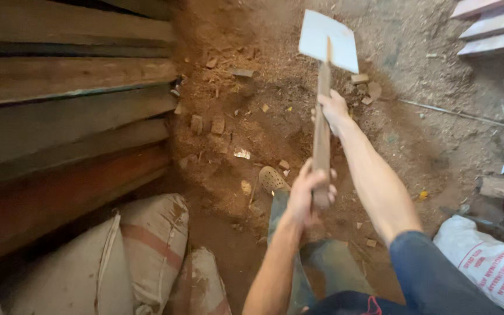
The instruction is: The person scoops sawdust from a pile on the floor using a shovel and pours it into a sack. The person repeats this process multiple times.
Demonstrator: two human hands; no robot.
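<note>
Over the sawdust heap point(252, 134), a shovel point(325, 87) is held out, blade high and pale, clear of the ground. Left hand point(310, 195) wraps the handle's end for leverage; right hand point(333, 111) clenches higher up to steer. Stuffed sacks point(147, 251) wait beside stacked planks point(71, 105).

Under us we see a dirt floor point(438, 146) covered in sawdust, with a heap of it point(234, 116) piled against stacked planks point(71, 105) on the left. Small wood scraps point(220, 125) lie scattered on the heap. Filled sacks point(147, 251) rest near left, a white sack point(491, 262) near right, and pale boards point(491, 26) far right.
</note>
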